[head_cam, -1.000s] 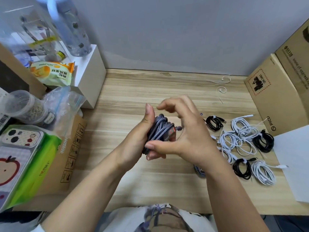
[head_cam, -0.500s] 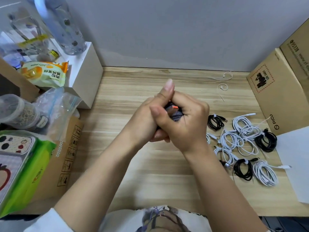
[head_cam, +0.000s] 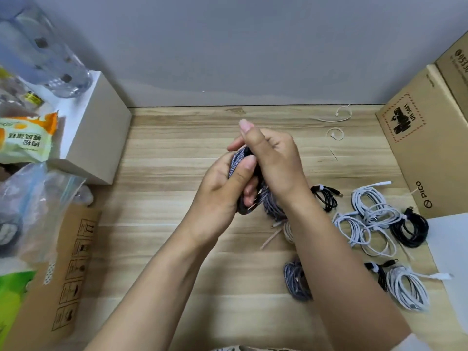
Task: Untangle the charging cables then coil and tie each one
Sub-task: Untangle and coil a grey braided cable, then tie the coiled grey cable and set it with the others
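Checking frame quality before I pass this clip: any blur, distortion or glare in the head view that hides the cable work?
Head view: light is soft and even, no glare; the bottle and snack packet at the left edge are smeared and stretched by the wide lens; the left hand and right hand are fairly sharp, but cover most of the braided cable, so its tie cannot be judged.

From my feed, the big cardboard box (head_cam: 425,148) on the right reads "PICO" beside a round logo low on its face, and "UN 3481" inside a dashed red-bordered label higher up. The box behind it (head_cam: 455,69) carries digits too cut off for me to read. The snack packet (head_cam: 22,140) on the left bears Chinese characters. The flat carton (head_cam: 73,269) shows handling pictograms.
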Motion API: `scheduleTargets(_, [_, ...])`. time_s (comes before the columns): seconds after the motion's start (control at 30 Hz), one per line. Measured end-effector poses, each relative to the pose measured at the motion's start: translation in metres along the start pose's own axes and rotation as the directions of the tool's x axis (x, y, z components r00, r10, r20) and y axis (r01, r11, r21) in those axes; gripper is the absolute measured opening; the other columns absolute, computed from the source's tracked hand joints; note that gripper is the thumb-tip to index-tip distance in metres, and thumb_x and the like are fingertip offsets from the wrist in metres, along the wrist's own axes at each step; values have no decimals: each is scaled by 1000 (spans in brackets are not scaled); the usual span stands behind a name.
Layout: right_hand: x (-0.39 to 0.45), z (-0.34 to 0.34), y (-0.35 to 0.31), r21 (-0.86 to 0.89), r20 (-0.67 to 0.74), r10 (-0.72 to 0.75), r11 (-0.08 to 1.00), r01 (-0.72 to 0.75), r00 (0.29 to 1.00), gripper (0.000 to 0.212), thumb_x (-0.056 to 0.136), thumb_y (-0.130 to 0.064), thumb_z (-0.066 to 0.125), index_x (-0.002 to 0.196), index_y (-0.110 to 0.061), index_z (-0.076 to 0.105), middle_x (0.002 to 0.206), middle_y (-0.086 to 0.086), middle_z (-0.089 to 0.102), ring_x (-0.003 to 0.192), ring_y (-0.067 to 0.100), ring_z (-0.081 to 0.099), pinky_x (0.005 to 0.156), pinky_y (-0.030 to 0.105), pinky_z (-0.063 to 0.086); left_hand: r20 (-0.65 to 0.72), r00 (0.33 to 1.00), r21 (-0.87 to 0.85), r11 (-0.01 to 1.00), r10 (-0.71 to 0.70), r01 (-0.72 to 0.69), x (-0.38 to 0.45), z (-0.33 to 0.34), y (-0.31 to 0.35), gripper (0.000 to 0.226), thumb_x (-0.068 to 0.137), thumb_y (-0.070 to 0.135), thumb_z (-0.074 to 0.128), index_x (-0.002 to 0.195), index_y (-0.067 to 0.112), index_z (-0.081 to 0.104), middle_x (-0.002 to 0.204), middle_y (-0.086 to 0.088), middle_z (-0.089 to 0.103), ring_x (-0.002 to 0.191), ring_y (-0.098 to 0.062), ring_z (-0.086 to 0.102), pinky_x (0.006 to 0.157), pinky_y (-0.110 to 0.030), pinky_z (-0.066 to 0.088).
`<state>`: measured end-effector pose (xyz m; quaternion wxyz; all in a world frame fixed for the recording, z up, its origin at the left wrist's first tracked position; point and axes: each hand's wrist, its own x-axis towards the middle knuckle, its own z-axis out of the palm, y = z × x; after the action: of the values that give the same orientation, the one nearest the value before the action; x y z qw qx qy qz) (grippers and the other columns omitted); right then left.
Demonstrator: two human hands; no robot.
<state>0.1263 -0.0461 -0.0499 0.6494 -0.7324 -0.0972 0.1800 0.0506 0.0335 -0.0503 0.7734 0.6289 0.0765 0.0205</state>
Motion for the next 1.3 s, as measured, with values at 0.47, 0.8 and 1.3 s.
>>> scheduleTargets(0.47, [139, -124, 173, -484, -573, 355, 580, -655, 738, 63, 87, -39, 54, 143, -19, 34, 157, 5, 6, 145, 24, 6, 117, 38, 7, -108, 968, -244, 950, -226, 194, 36, -22, -45, 20, 87, 27, 45, 72, 15, 46, 52, 6, 35, 44, -9, 33, 45, -16, 28])
scheduleTargets(0.8, [85, -73, 110, -119, -428, 80, 982, -144, 900, 30, 83, -3, 65, 112, -11, 66, 114, 1, 56, 108, 15, 56, 95, 20, 38, -175, 964, -199, 966, -201, 165, 18, -29, -40, 22, 85, 33, 46, 72, 15, 42, 54, 6, 39, 47, -9, 37, 47, -16, 33])
scheduleTargets(1.3, [-113, 31, 18, 888, 289, 355, 248, -387, 889, 45, 22, 8, 87, 63, -4, 73, 65, 14, 67, 55, 16, 66, 46, 17, 50, -214, 971, -98, 991, -111, 92, -57, -23, -21, 36, 85, 37, 57, 81, 2, 50, 58, 0, 46, 53, -8, 45, 48, -18, 37])
